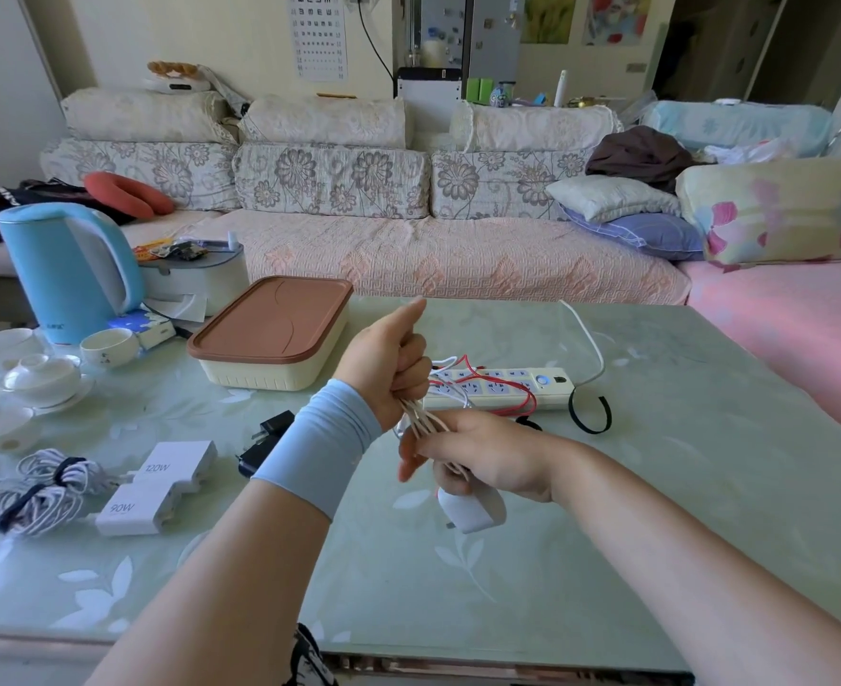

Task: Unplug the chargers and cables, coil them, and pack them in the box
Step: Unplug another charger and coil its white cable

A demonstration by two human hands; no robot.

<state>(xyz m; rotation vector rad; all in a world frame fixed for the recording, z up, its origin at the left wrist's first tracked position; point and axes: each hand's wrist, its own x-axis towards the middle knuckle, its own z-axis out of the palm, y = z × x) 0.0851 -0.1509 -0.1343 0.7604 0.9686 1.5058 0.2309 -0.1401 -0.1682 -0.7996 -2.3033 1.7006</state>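
With left hand [394, 358] and right hand [488, 458] both clenched round the half-wound cable [421, 413] over the middle of the table [656, 487], the weight of the hanging charger [473, 512] could pull loops loose.

**Item counts on the surface [656, 487]**

Hands: two, left hand [394, 358] and right hand [483, 453]. White chargers: three, one marked 120W [176, 467], one marked 90W [131, 512], one under the right hand [473, 512]. Black charger [265, 438]: one. Tied cable coils: two [57, 470] [22, 502]. White cable [423, 418] held in both hands: one. Red cable [522, 393]: one. Power strip [502, 388]: one. Box [270, 334]: one. Black strap [591, 413]: one. Kettle [62, 269]: one.
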